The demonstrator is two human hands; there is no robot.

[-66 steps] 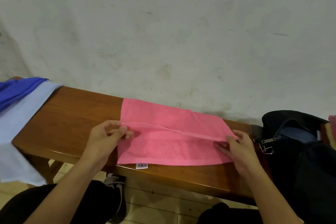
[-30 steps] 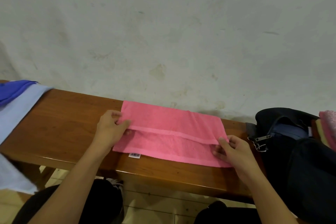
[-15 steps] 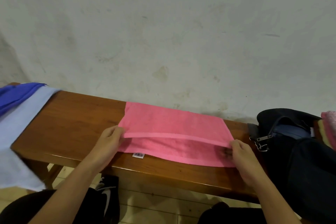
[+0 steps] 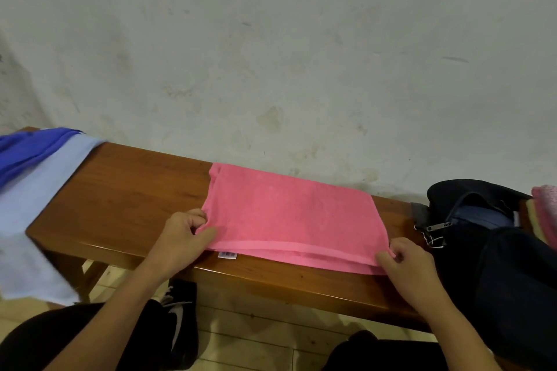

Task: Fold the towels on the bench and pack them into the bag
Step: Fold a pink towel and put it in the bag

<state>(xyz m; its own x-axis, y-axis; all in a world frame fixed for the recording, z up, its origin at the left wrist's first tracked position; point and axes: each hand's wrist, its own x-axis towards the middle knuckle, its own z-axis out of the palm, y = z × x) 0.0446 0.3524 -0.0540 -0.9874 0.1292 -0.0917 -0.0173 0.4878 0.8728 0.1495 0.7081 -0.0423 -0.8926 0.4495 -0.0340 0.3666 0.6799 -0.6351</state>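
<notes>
the pink towel lies folded flat on the wooden bench, its upper layer reaching almost to the near edge, where a strip of the lower layer shows beneath it. a small white label sticks out from under the near edge, just right of the left thumb. the left hand pinches the towel's near left corner, thumb on top of the cloth and fingers curled in beside it. the right hand pinches the near right corner the same way, its fingers bent around the edge (the fingertips themselves are partly tucked under the cloth). just right of the right hand's fingers sits the dark bag, its mouth gaping and a metal zip pull hanging at its left side. beyond the bag, at the frame's edge, a stack of folded towels shows pink on top. well left of the left hand's fingers, a pale blue towel drapes over the bench end, with a darker blue towel lying on it.
</notes>
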